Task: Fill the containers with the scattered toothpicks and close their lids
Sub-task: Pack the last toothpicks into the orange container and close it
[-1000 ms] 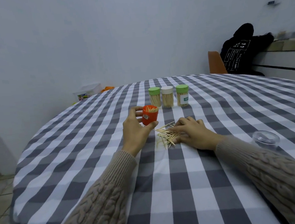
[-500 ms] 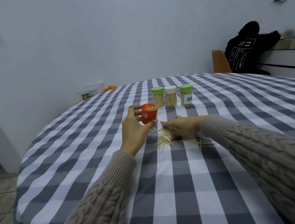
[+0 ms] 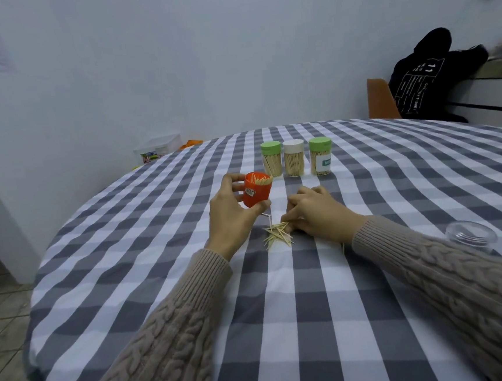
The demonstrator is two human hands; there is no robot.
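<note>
left hand [image 3: 230,215] gripped the orange cup [image 3: 256,189], thumb low on the near side, fingers curled round the far side. cup was lifted off the checked tablecloth [image 3: 284,309] and tilted, mouth leaning toward the right hand. no lid on it; toothpick tips stuck out of the opening. a small sticker sat on its wall. one stray toothpick [image 3: 266,216] poked out just below the left thumb; couldn't tell if the thumb was touching it.

right hand [image 3: 318,211] lay palm down on the cloth, fingers bent, tips pressed into the edge of the loose toothpick pile [image 3: 277,233]. it looked like it was pinching a few sticks between thumb and fingers, but the exact grip was hidden under the hand. the pile sat on the cloth between the two hands, just below and right of the cup, fanned out toward the camera. another single stick [image 3: 343,247] lay beside the right cuff.

three closed jars stood upright in a row farther back, near each other: green-lid jar [image 3: 271,159], white-lid jar [image 3: 294,158], second green-lid jar [image 3: 320,156] with a label. all three were packed with toothpicks.

a clear lid [image 3: 471,233] lay on the cloth well to the right, past the right sleeve [image 3: 433,280]. both arms were in beige cable-knit sleeves.

background: black jacket [image 3: 425,78] draped over a chair [image 3: 381,98], plastic box [image 3: 158,146] against the wall behind the table's left edge.
</note>
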